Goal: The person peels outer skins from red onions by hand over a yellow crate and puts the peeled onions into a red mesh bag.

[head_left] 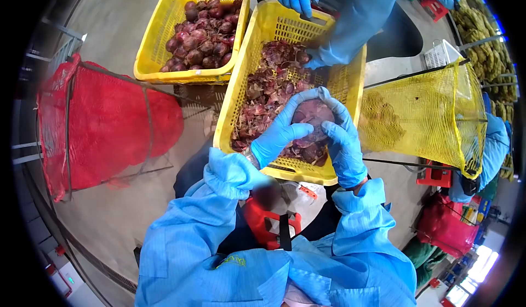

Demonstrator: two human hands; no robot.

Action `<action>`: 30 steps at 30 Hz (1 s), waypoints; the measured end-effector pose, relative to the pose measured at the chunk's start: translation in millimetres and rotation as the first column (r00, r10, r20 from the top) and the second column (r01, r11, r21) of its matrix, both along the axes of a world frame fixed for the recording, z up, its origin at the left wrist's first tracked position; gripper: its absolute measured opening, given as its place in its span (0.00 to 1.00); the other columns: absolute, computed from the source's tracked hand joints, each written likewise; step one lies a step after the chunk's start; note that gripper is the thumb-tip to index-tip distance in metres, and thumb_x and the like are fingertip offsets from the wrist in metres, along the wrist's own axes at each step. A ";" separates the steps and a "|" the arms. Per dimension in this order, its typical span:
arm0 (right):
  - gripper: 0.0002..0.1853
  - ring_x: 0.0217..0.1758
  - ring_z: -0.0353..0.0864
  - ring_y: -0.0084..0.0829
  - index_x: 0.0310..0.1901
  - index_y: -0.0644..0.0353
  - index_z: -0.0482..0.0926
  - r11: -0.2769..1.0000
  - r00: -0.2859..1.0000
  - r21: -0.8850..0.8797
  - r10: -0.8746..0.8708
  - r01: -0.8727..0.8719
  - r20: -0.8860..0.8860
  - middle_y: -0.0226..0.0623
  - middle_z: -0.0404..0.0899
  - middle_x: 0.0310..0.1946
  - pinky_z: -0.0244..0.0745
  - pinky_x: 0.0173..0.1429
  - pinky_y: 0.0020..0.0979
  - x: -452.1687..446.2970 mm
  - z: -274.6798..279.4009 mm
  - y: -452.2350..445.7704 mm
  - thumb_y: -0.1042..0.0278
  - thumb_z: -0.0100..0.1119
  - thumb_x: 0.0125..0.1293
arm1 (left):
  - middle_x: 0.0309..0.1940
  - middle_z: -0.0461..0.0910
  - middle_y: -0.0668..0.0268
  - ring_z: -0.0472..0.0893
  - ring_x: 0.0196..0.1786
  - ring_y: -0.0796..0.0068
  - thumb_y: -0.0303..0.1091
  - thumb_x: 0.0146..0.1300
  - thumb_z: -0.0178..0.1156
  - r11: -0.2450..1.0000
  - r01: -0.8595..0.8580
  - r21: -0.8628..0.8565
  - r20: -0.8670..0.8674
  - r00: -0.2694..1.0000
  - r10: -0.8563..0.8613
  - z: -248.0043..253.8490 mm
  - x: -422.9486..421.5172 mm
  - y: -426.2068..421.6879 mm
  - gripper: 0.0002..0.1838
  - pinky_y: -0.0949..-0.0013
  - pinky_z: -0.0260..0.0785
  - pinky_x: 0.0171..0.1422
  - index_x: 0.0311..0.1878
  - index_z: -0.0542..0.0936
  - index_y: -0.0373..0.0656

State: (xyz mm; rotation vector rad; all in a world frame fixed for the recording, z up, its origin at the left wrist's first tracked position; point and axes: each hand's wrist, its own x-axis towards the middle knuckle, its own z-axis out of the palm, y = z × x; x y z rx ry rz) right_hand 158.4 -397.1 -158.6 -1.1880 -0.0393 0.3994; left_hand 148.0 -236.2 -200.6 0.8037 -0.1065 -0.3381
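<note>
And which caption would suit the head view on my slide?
Blue-gloved left hand and right hand hold a red onion over a yellow crate with onion skins.

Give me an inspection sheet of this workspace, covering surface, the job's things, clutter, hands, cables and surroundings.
Surface: near yellow crate, its slotted bottom partly showing.
Job's things: one red onion, somewhat blurred; many more onions in the second yellow crate, ahead and to the left.
Clutter: loose onion skins spread over much of the near crate's bottom.
Hands: left hand and right hand, both blue-gloved, hold the red onion from either side above the near crate.
Cables: nothing seen that is clearly a cable.
Surroundings: red net bag to the left, yellow mesh bag to the right; a co-worker's gloved hand reaches into the near crate.
</note>
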 end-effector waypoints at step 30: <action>0.40 0.73 0.60 0.28 0.73 0.61 0.58 0.982 0.988 -0.150 0.129 -0.115 0.082 0.35 0.58 0.73 0.56 0.76 0.31 1.5 -2.6 14.9 0.82 0.58 0.57 | 0.66 0.66 0.63 0.72 0.65 0.66 0.31 0.57 0.56 0.983 -0.066 -0.169 -0.235 0.972 0.024 -17.1 -3.4 15.2 0.33 0.60 0.69 0.68 0.69 0.64 0.46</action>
